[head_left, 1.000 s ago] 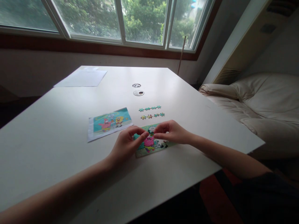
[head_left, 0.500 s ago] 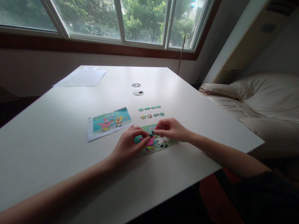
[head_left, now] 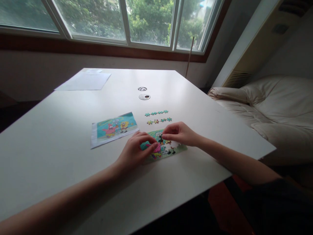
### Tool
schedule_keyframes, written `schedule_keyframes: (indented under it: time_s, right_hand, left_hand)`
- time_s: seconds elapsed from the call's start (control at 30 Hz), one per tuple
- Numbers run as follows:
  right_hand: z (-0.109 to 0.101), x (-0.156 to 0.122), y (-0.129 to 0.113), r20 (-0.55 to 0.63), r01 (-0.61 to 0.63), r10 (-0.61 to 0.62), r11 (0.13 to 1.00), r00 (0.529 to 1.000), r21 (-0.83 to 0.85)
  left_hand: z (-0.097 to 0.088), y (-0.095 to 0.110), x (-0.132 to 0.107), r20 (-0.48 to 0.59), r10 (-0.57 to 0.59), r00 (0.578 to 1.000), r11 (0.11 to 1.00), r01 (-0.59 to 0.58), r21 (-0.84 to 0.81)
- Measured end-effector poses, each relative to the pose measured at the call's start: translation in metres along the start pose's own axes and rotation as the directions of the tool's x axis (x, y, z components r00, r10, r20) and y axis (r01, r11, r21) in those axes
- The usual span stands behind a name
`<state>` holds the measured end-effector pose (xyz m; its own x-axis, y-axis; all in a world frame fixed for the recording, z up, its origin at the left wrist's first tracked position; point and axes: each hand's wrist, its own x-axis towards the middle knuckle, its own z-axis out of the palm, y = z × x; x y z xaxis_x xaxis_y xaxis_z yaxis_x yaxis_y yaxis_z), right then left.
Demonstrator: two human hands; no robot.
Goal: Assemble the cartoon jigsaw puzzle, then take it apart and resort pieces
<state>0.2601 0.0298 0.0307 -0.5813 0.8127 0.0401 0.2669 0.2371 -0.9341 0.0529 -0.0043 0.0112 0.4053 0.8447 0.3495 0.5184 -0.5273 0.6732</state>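
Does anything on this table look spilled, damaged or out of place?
Nothing stands out: the loose puzzle pieces lie in two rows beyond the puzzle board, and the printed picture sits left of it, merely angled.

Head camera: worn up on the head, looking forward and down
White table: seen from above, its near part close
Left hand and right hand: close, near the middle
Window: far ahead, at the top

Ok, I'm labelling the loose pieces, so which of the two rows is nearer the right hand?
The front row, just beyond the right hand; it shows some yellow and red, while the back row looks turquoise.
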Motion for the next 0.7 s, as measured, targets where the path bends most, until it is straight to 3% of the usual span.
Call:
schedule_keyframes:
  time_s: [0.17, 0.37, 0.7]
  right_hand:
    - [-0.021, -0.004, -0.008, 0.079, 0.023, 0.001, 0.952, 0.997, -0.304]
    - [-0.021, -0.007, -0.003, 0.171, -0.020, 0.084, 0.937, 0.982, -0.350]
    - [-0.013, -0.008, -0.004, 0.141, -0.028, 0.104, 0.887, 0.984, -0.461]
  left_hand:
    - [0.000, 0.000, -0.002, 0.013, 0.148, 0.989, 0.980, -0.148, 0.135]
    - [0.002, 0.001, -0.009, 0.143, 0.329, 0.933, 0.878, -0.358, 0.318]
    - [0.002, 0.001, -0.010, 0.174, 0.340, 0.924, 0.870, -0.380, 0.313]
